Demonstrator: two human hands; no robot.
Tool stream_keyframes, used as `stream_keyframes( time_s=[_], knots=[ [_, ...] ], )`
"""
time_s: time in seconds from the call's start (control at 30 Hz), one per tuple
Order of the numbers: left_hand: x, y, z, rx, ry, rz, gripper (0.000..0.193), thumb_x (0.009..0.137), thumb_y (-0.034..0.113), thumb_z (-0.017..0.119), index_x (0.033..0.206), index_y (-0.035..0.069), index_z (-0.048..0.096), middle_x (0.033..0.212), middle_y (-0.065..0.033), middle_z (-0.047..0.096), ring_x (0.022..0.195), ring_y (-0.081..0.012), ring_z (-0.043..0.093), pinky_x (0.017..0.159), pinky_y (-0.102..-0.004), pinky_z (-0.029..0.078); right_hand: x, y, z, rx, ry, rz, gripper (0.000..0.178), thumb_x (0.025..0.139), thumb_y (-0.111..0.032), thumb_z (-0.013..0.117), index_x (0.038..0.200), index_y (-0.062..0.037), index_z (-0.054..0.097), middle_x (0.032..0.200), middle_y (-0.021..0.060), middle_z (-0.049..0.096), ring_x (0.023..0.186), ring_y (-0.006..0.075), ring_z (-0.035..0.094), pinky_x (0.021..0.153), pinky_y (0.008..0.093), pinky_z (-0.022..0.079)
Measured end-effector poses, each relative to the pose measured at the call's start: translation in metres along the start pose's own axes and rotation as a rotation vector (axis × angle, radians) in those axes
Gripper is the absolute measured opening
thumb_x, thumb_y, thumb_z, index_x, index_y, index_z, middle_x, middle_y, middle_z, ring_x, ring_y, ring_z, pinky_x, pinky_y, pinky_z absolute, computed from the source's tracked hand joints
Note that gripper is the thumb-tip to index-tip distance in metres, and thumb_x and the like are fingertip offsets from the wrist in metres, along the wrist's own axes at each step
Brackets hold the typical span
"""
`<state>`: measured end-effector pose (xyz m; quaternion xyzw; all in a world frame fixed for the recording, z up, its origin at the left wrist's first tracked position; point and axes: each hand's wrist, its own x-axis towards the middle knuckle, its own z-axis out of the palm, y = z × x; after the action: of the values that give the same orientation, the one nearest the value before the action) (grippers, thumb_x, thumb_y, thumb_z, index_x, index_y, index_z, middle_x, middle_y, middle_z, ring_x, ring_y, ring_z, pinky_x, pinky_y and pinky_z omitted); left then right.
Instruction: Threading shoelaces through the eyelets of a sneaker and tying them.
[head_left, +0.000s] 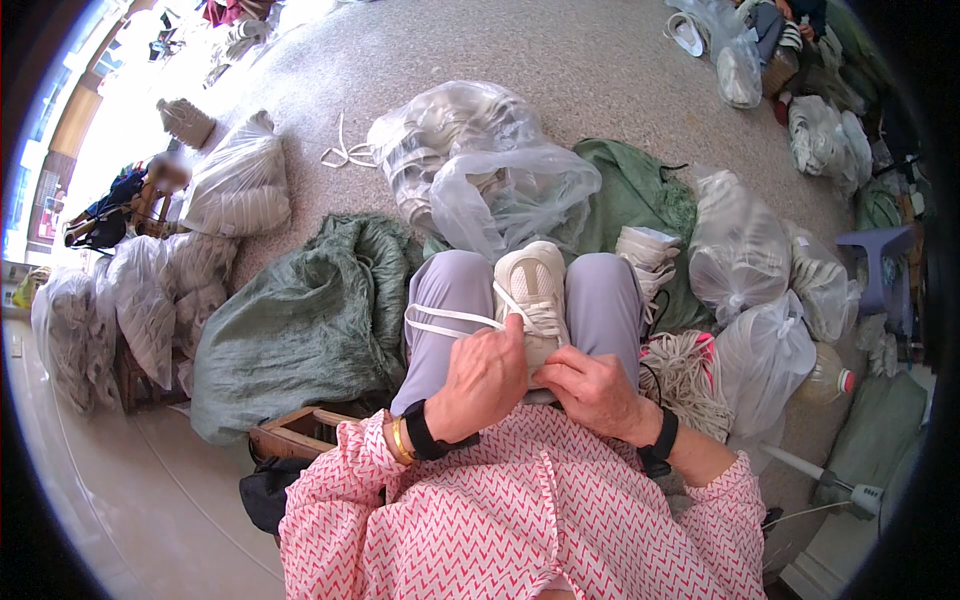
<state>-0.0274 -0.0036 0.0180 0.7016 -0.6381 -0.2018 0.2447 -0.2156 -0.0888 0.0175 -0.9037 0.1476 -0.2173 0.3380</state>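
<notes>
A white sneaker [532, 285] lies toe-away between my knees on my lap. My left hand [484, 378] is closed on a white shoelace [450, 318] that runs out to the left across my thigh. My right hand [592, 388] pinches at the lacing near the heel end of the shoe. Both hands touch the sneaker; each wrist wears a black band.
Clear plastic bags of white shoes [480, 165] lie ahead, more bags [760, 300] at right. A green sack [300, 320] sits at left, a bundle of white laces [685, 375] by my right knee, another white shoe [645, 255] beyond. A seated person [140, 200] is far left.
</notes>
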Motion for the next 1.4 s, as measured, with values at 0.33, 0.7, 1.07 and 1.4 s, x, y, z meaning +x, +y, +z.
stream_keyframes(
  time_s=[0.33, 0.7, 1.07, 1.4],
  knots=[
    [0.012, -0.017, 0.002, -0.027, -0.117, 0.173, 0.021, 0.088, 0.009, 0.063, 0.102, -0.002, 0.051, 0.063, -0.0191, 0.060, 0.060, -0.0431, 0.062, 0.054, -0.0537, 0.045, -0.004, 0.004, 0.001, 0.064, 0.017, 0.043, 0.012, 0.083, 0.000, 0.070, 0.093, -0.0063, 0.069, 0.092, 0.0063, 0.065, 0.070, 0.0294, 0.070, 0.059, 0.0400, 0.056],
    [0.015, -0.023, 0.003, -0.028, -0.112, 0.257, 0.021, 0.093, 0.010, 0.062, 0.108, -0.003, 0.054, 0.065, -0.0196, 0.060, 0.062, -0.0441, 0.062, 0.055, -0.0530, 0.044, -0.005, 0.004, 0.001, 0.091, 0.021, 0.085, 0.010, 0.085, -0.002, 0.071, 0.094, -0.0059, 0.070, 0.095, 0.0071, 0.067, 0.074, 0.0298, 0.071, 0.062, 0.0400, 0.057],
    [0.025, -0.029, -0.004, -0.116, -0.230, 0.279, 0.023, 0.092, 0.009, 0.063, 0.109, -0.003, 0.054, 0.072, -0.0205, 0.062, 0.070, -0.0441, 0.063, 0.062, -0.0517, 0.046, -0.007, 0.005, 0.000, 0.097, 0.018, 0.073, 0.012, 0.085, -0.001, 0.070, 0.096, -0.0063, 0.070, 0.095, 0.0071, 0.067, 0.075, 0.0303, 0.071, 0.063, 0.0402, 0.057],
    [0.025, -0.032, 0.007, -0.342, -0.104, 0.222, 0.016, 0.087, 0.000, 0.063, 0.099, 0.002, 0.052, 0.080, -0.0179, 0.063, 0.076, -0.0425, 0.064, 0.065, -0.0491, 0.048, 0.007, -0.004, -0.019, 0.311, -0.103, 0.319, 0.013, 0.087, -0.001, 0.071, 0.099, -0.0044, 0.071, 0.098, 0.0106, 0.067, 0.072, 0.0321, 0.069, 0.063, 0.0398, 0.057]
  ],
)
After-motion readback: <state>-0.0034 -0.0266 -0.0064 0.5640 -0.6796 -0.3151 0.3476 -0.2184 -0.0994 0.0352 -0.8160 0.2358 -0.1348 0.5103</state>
